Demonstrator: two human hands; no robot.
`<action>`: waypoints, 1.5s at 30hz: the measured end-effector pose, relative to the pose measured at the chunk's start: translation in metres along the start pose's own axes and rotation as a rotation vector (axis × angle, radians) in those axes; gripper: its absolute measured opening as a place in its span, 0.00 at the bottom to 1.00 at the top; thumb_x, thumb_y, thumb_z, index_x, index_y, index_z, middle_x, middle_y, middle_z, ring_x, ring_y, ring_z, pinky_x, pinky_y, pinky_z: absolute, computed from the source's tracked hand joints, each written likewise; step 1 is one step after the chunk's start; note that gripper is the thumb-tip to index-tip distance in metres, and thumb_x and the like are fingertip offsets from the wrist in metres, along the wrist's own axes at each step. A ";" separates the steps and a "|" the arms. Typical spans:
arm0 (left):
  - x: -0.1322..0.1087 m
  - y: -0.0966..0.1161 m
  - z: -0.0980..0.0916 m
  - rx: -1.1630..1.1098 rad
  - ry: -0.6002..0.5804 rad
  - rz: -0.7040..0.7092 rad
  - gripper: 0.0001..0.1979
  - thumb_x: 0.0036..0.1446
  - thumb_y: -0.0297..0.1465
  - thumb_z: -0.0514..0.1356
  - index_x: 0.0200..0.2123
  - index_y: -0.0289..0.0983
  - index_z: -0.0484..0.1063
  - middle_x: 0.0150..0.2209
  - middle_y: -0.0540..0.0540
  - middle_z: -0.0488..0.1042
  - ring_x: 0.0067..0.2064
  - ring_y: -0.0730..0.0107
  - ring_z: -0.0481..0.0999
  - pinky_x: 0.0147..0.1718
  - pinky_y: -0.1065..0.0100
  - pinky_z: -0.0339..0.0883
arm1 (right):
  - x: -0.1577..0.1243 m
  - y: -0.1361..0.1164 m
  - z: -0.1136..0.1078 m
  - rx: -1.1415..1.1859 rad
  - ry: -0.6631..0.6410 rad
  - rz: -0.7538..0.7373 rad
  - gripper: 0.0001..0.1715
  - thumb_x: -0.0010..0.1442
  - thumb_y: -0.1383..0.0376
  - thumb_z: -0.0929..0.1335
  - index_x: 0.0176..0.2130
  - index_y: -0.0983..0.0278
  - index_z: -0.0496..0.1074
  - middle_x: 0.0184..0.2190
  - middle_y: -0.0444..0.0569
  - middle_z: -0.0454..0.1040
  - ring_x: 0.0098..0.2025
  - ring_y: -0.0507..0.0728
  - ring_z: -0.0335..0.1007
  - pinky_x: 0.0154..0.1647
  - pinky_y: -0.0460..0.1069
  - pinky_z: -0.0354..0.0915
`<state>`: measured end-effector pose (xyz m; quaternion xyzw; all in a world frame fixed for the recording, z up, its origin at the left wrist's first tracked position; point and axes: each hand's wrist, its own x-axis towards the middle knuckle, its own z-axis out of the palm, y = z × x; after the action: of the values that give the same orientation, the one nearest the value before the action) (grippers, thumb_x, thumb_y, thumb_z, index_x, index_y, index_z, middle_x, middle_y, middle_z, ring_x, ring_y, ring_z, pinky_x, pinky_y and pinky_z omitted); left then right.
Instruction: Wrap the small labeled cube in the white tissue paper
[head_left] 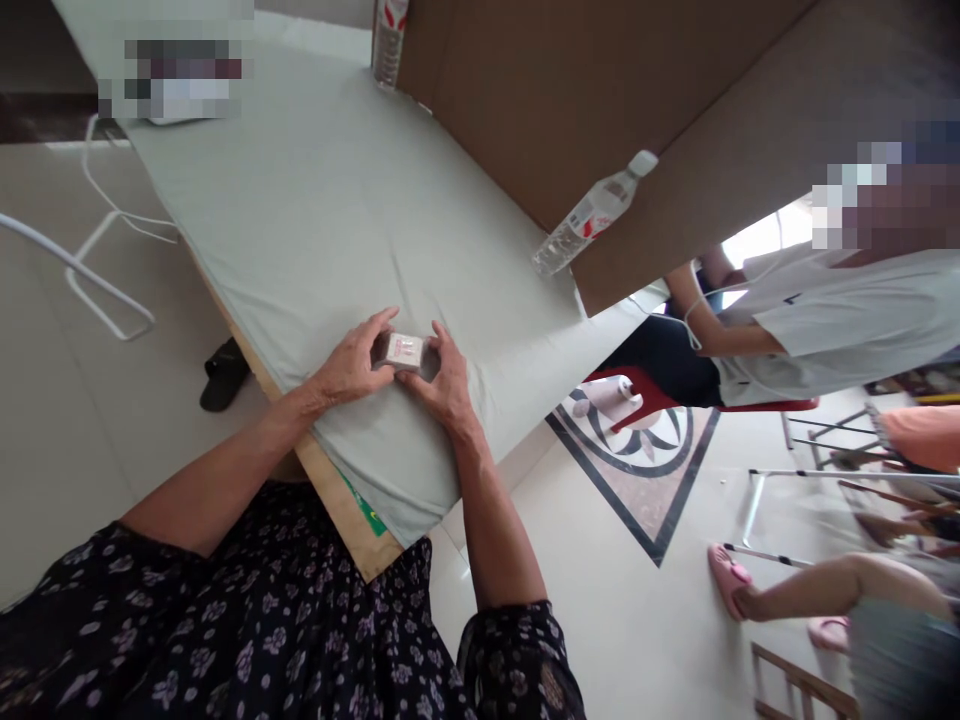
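Note:
A small white box (405, 350) with red print lies near the front corner of the cloth-covered table (337, 200). It could be a pack of cards, but the print is too small to read. My left hand (352, 365) curves around the box's left end, thumb along the near edge and fingers on the far side. At the other end, my right hand (448, 380) is bent in a similar way, its thumb at the near right edge and a dark gap showing inside the curl. Both wrists rest close to the table's edge.
A large brown cardboard panel (525, 120) stands on the table, with a water bottle (592, 215) beside its near corner and another bottle (389, 45) farther back. A person in a white shirt (825, 320) sits on the right. A dark slipper (225, 375) lies on the floor.

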<state>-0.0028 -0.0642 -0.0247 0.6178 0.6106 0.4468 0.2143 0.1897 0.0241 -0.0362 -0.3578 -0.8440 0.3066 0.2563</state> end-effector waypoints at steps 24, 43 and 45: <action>0.002 -0.014 0.004 -0.108 0.008 0.081 0.47 0.49 0.26 0.62 0.74 0.35 0.55 0.57 0.37 0.77 0.58 0.53 0.79 0.63 0.49 0.70 | 0.002 0.003 0.003 -0.108 -0.005 -0.065 0.52 0.59 0.40 0.72 0.70 0.67 0.62 0.58 0.64 0.78 0.60 0.70 0.75 0.66 0.67 0.66; 0.007 -0.019 0.008 -0.099 0.030 0.076 0.46 0.48 0.28 0.63 0.73 0.33 0.56 0.62 0.34 0.74 0.60 0.52 0.77 0.63 0.50 0.70 | 0.007 0.006 0.003 -0.059 0.002 -0.065 0.52 0.57 0.44 0.75 0.71 0.63 0.63 0.62 0.61 0.76 0.62 0.69 0.75 0.67 0.64 0.65; 0.007 -0.019 0.008 -0.096 0.035 0.080 0.47 0.48 0.28 0.63 0.72 0.32 0.56 0.63 0.32 0.72 0.62 0.50 0.75 0.65 0.49 0.69 | 0.007 0.005 0.003 -0.072 0.004 -0.071 0.52 0.57 0.45 0.75 0.71 0.64 0.62 0.62 0.62 0.76 0.61 0.69 0.75 0.66 0.64 0.66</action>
<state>-0.0084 -0.0519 -0.0419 0.6227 0.5671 0.4944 0.2150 0.1853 0.0316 -0.0406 -0.3376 -0.8660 0.2659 0.2557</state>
